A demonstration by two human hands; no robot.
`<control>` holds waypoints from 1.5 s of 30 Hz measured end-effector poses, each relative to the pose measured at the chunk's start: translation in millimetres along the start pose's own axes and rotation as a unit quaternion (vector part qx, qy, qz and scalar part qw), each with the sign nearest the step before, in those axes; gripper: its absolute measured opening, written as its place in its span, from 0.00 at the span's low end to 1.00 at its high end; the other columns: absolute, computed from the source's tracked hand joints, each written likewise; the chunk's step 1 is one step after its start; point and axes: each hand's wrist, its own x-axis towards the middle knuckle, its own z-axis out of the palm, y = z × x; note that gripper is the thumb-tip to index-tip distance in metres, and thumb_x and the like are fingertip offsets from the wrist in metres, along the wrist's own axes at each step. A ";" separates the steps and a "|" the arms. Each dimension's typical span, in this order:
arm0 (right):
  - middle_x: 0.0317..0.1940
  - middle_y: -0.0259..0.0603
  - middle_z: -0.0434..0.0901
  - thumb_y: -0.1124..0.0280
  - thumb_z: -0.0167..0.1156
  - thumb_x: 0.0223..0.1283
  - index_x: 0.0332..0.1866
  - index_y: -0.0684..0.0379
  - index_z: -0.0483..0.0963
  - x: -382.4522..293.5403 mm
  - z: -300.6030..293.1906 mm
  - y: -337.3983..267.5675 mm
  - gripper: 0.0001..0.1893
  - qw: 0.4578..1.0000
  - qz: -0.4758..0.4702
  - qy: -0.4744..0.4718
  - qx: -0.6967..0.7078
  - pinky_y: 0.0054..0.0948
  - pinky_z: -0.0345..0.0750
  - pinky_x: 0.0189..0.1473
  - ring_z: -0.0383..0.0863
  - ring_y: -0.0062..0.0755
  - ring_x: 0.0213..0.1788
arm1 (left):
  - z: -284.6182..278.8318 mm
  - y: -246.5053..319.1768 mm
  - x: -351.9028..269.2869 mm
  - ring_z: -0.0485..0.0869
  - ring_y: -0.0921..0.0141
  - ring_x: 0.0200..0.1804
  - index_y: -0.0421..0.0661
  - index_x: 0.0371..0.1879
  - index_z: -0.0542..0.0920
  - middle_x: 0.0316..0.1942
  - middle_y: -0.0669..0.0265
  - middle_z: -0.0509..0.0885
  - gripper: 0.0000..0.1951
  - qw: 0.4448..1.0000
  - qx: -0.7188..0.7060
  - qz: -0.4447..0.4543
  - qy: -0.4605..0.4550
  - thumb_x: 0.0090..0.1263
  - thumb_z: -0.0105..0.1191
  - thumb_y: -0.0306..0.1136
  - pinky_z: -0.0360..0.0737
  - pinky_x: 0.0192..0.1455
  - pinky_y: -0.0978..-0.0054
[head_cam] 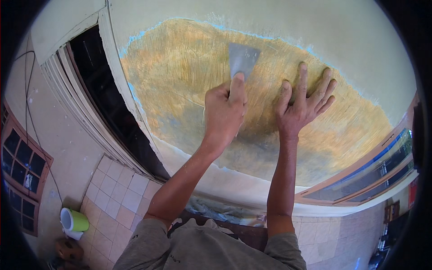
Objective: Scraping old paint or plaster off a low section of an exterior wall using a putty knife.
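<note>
My left hand point(225, 111) grips a putty knife point(243, 59), thumb laid along the base of its wide metal blade. The blade points up the wall, over a scraped patch point(189, 67) of bare, yellow-brown plaster. Whether its edge touches the surface I cannot tell. To the right, my right hand point(305, 101) rests with spread fingers on the same patch and holds nothing. Ragged pale-blue paint edges border the patch, with light paint point(324, 23) on the wall above it. The handle of the knife is hidden inside my fist.
A dark doorway point(101, 67) with a pale frame opens on the left. At lower right is a wood-framed window point(364, 179). A green bucket point(78, 220) stands on the tiled floor point(116, 192) at lower left, near a hanging cable point(38, 141). Crumpled sheeting point(222, 211) lies below my arms.
</note>
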 end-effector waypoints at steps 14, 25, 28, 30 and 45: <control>0.82 0.52 0.57 0.49 0.55 0.74 0.69 0.40 0.79 -1.5 -0.2 1.0 0.23 1.000 0.001 -0.005 -0.004 0.55 0.32 0.83 0.47 0.57 0.85 | 0.1 -2.4 1.6 0.59 0.82 0.10 0.51 0.18 0.68 0.11 0.77 0.63 0.27 1.000 0.011 -0.014 -0.007 0.82 0.52 0.52 0.54 0.10 0.79; 0.82 0.50 0.57 0.51 0.56 0.73 0.71 0.42 0.78 2.6 -6.4 0.0 0.24 1.000 -0.006 0.002 -0.007 0.59 0.39 0.81 0.49 0.57 0.84 | 3.5 -28.9 -5.8 0.63 0.81 0.12 0.48 0.18 0.69 0.12 0.76 0.66 0.28 0.999 0.017 0.006 -0.037 0.83 0.51 0.51 0.57 0.13 0.78; 0.81 0.50 0.58 0.52 0.56 0.73 0.71 0.41 0.77 4.7 -10.1 1.7 0.24 1.000 -0.006 0.006 0.000 0.60 0.39 0.81 0.49 0.57 0.84 | 11.6 -19.4 -5.9 0.66 0.81 0.14 0.47 0.19 0.73 0.14 0.75 0.69 0.27 0.997 -0.018 -0.010 -0.076 0.83 0.51 0.51 0.60 0.15 0.78; 0.81 0.52 0.57 0.53 0.56 0.73 0.71 0.44 0.77 9.1 -17.8 -3.0 0.24 1.000 0.008 -0.009 0.012 0.58 0.40 0.81 0.49 0.58 0.84 | 17.3 -8.1 0.6 0.68 0.81 0.14 0.47 0.22 0.76 0.15 0.74 0.70 0.26 0.994 -0.039 -0.002 -0.098 0.82 0.52 0.52 0.62 0.15 0.79; 0.35 0.48 0.76 0.81 0.56 0.67 0.81 0.44 0.63 11.6 -74.4 -93.2 0.37 0.947 0.193 -0.182 0.181 0.41 0.77 0.34 0.79 0.44 0.31 | -0.4 16.5 10.9 0.78 0.72 0.24 0.42 0.30 0.86 0.23 0.64 0.82 0.18 0.967 0.120 0.061 -0.215 0.80 0.57 0.44 0.73 0.28 0.67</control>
